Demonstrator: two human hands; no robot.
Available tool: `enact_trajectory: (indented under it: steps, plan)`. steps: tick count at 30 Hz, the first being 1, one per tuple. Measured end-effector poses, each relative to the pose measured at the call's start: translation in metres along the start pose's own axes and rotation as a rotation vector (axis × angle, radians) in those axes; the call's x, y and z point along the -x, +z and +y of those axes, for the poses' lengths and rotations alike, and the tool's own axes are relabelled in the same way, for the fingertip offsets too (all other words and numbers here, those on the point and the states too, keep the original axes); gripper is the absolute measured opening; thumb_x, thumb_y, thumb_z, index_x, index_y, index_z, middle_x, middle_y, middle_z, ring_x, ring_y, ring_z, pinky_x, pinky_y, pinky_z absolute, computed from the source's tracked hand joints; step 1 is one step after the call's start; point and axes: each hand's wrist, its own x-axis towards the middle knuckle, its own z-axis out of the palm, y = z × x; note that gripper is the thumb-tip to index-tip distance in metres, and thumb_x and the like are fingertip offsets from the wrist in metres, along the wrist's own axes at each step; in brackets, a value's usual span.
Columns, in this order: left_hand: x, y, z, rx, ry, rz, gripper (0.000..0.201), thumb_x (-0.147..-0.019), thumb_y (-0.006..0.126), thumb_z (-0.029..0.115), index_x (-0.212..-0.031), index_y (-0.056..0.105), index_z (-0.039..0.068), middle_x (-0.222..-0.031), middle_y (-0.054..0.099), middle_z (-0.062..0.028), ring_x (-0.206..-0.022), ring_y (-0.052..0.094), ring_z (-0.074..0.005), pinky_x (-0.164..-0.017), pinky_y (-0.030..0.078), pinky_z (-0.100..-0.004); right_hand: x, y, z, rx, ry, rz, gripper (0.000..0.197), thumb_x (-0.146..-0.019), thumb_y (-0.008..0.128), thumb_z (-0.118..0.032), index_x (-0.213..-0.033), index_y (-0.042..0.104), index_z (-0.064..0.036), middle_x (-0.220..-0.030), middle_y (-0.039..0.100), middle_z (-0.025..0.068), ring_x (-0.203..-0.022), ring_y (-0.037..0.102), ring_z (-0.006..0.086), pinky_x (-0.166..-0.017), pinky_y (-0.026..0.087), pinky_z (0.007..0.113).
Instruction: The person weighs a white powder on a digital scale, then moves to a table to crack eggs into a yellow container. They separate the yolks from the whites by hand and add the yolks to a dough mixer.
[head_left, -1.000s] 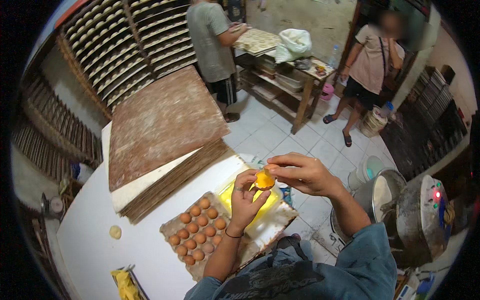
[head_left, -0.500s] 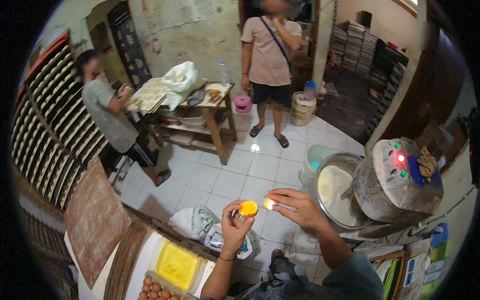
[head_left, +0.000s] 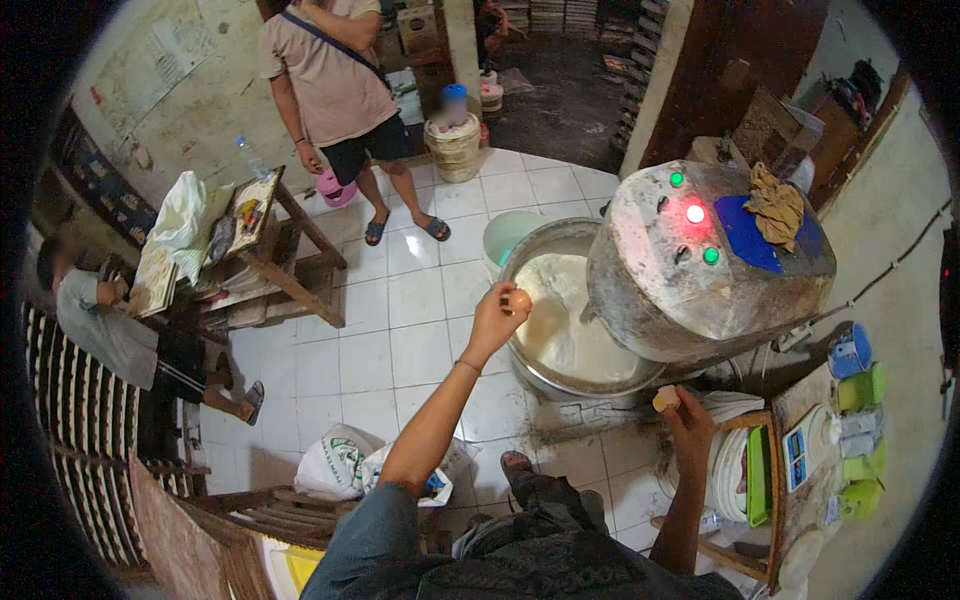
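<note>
Thumb and fingers of the left hand (head_left: 496, 318) are bent close together, pinching one piece of brown eggshell (head_left: 518, 300) that I see against the left rim of a metal bowl (head_left: 575, 388). Its rounded outside shows upward; the open side is hidden from me, and I cannot tell its long axis. Lower down, well apart on the other side, the right hand (head_left: 690, 430) is partly closed, its fingertips gripping a second, paler shell piece (head_left: 665, 398), which points up and left from them; how its hollow faces, I can't make out. That makes two pieces, one per hand. The single bowl holds a pale mixture (head_left: 550, 330) under one worn mixing machine (head_left: 640, 290), lit by one red light (head_left: 695, 214) and two green ones. Farther off, two co-workers are plain to see: one in a pink shirt (head_left: 330, 80) standing, another in grey (head_left: 105, 320) by a wooden table (head_left: 290, 270).
</note>
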Motion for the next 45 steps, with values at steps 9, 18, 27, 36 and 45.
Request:
enact_trajectory:
  steps: [9,18,27,36,45]
  plan:
    - [-0.075,0.057,-0.011,-0.790,0.518,-0.091,0.037,-0.063,0.060,-0.001,-0.098,0.052,0.004,-0.102,0.050,-0.0139,-0.095,0.046,-0.0330,-0.083,0.040,-0.0398,-0.005,-0.030,0.004,0.006,0.081,0.074,0.034,-0.080,0.063,-0.012,-0.112,0.057,-0.0003,-0.105,0.059,0.0106,-0.092,0.056,0.0169,-0.079,0.046,0.029]
    - [0.004,0.019,-0.030,0.341,-0.195,0.345,0.044,-0.073,0.060,-0.003,-0.113,0.045,0.005,-0.108,0.048,-0.0097,-0.099,0.048,-0.0226,-0.082,0.043,-0.0310,-0.059,0.042,0.028,-0.396,0.237,-0.126,0.039,-0.082,0.062,-0.012,-0.118,0.052,0.0002,-0.106,0.058,0.0095,-0.094,0.056,0.0161,-0.084,0.045,0.029]
    - [0.278,-0.006,-0.162,1.504,-0.566,0.872,0.031,-0.084,0.056,0.018,-0.112,0.050,0.007,-0.106,0.051,-0.0073,-0.098,0.052,-0.0197,-0.085,0.044,-0.0306,-0.059,0.155,0.111,-0.890,0.652,-0.447,0.054,-0.084,0.056,-0.008,-0.131,0.030,-0.0046,-0.106,0.055,0.0112,-0.087,0.057,0.0212,-0.073,0.050,0.030]
    - [0.438,-0.057,-0.228,1.308,-0.941,1.419,0.071,-0.080,0.058,0.045,-0.136,0.027,0.013,-0.141,0.017,-0.0164,-0.121,0.033,-0.0307,-0.098,0.029,-0.0473,0.016,0.314,0.162,-0.350,0.650,-1.230,0.047,-0.078,0.061,-0.009,-0.120,0.042,-0.0026,-0.100,0.054,0.0109,-0.090,0.056,0.0209,-0.076,0.048,0.030]
    - [0.510,0.004,-0.127,0.974,-0.949,1.204,0.048,-0.086,0.052,0.034,-0.126,0.044,0.009,-0.126,0.045,-0.0074,-0.116,0.041,-0.0221,-0.093,0.034,-0.0381,0.179,0.429,0.179,0.037,1.117,-1.275,0.043,-0.077,0.057,-0.020,-0.117,0.045,-0.0063,-0.112,0.048,0.0137,-0.098,0.049,0.0275,-0.078,0.046,0.040]
